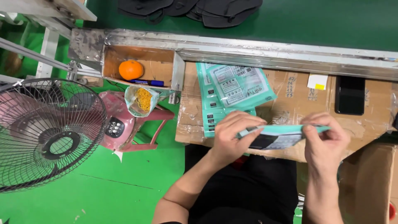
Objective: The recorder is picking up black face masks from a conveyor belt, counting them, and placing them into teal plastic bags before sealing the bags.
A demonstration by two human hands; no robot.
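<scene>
The left hand (232,135) and right hand (325,139) are each pinching an end of a teal flat pouch (277,135), holding it level over the cardboard work surface (298,101). At eleven o'clock from the hands, a stack of teal pouches (232,89) is lying fanned; a loose pinch could be letting the slick pouch slip, and the standing fan (45,132) at nine o'clock could be scattering the stack.

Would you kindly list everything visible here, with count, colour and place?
teal pouch: one, teal, held between both hands
pouch stack: several, teal, on cardboard worktop
phone: one, black, worktop right
orange: one, orange, in open box
pen: one, blue, same box
rubber bands: bagful, yellow, below box
fan: one, black grille, left
dark caps: several, black, green belt
left hand: pinches pouch
right hand: pinches pouch
</scene>
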